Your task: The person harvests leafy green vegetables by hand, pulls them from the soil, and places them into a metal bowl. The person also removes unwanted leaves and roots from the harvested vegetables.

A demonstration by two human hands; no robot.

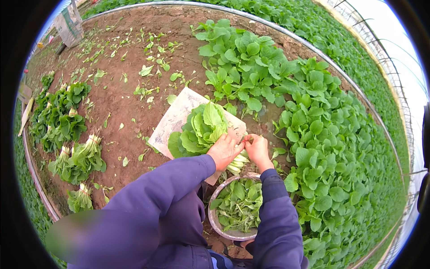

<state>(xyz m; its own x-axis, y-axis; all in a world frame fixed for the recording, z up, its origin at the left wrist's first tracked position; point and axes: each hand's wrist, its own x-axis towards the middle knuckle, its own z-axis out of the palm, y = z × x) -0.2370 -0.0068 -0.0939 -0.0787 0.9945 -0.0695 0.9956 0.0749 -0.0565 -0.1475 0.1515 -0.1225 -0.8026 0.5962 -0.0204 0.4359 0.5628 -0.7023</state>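
A bunch of leafy greens [206,129] lies across a pale board [173,116] on the soil, its leaves to the left and its pale stems [237,164] to the right. My left hand [225,150] is closed over the bunch where leaves meet stems. Right beside it, my right hand [257,149] has its fingertips pinched together above the stems. A thin bit of red band [244,142] barely shows at those fingertips; the rest of it is hidden. Just below the stems stands a round basin [212,218] holding loose leaves, partly covered by my right forearm.
Several tied bunches [84,154] with red bands lie on the left. Growing greens [322,141] crowd the right side, up to the basin. Scattered leaves [146,70] litter the soil ahead. A sack [69,28] stands far left, and a pale pipe [235,9] borders the plot.
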